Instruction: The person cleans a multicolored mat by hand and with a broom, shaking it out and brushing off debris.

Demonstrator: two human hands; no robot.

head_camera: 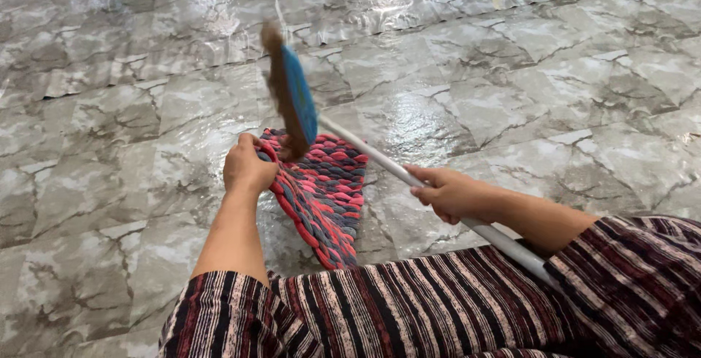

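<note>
- The left hand (pixel 247 166) is clenched on the near-left edge of a braided mat of red, pink and grey-blue rag strands (pixel 325 196), lifting that edge off the floor; the weave is thick, ropy and knobbly.
- The right hand (pixel 447 193) is closed around a smooth, pale, round mop pole (pixel 365 147), which runs from the near right towards the middle of the scene.
- The pole ends in a flat mop head with a blue plastic plate and a brown fuzzy pad (pixel 290 98), standing on edge above the far part of the mat; it is blurred, so the pad's texture is hard to make out.
- The mat lies on a glossy grey marble-patterned floor (pixel 511 73) with dark veins and bright glare, wrinkled in places like sheeting.
- A dark garment with thin red and white stripes (pixel 409 307) covers the near edge, hiding the mat's near end and the pole's lower end.
</note>
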